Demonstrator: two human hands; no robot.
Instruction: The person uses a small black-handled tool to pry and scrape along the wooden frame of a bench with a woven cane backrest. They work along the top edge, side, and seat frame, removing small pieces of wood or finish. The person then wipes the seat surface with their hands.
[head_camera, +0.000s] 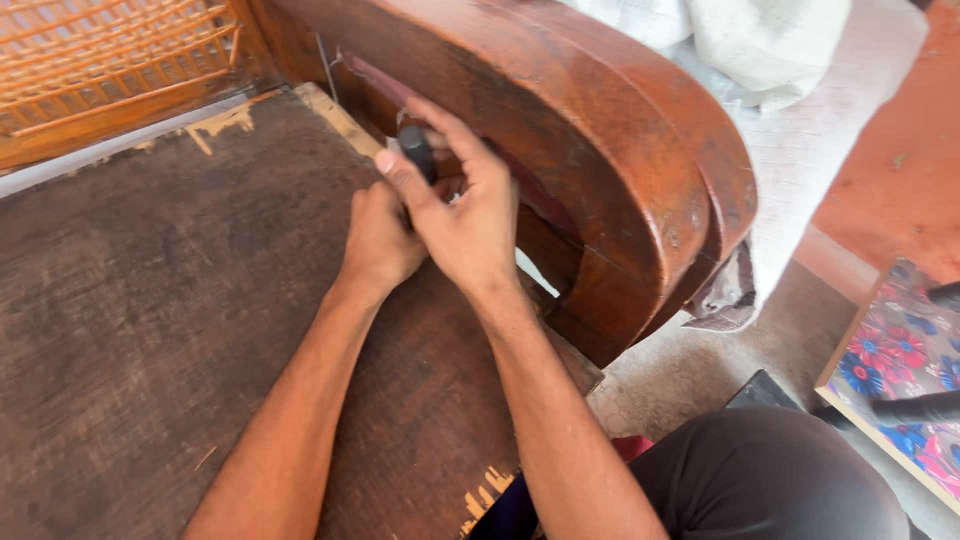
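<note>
Both hands worked a dark-handled tool at the curved wooden frame, mid-frame.
Right hand (465, 215) gripped the tool (418, 152); left hand (380, 240) was curled beneath, steadying. Judged best: firm, controlled pressure against frame (600, 150).

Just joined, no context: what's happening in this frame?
A person is working with both bare hands on an overturned piece of wooden furniture. The right hand grips a dark tool handle, its tip hidden in the gap where the flat brown board meets the curved polished wooden arm. The left hand is pressed against the board just beneath it. A woven cane panel sits at top left, a floral-patterned board at right.
</note>
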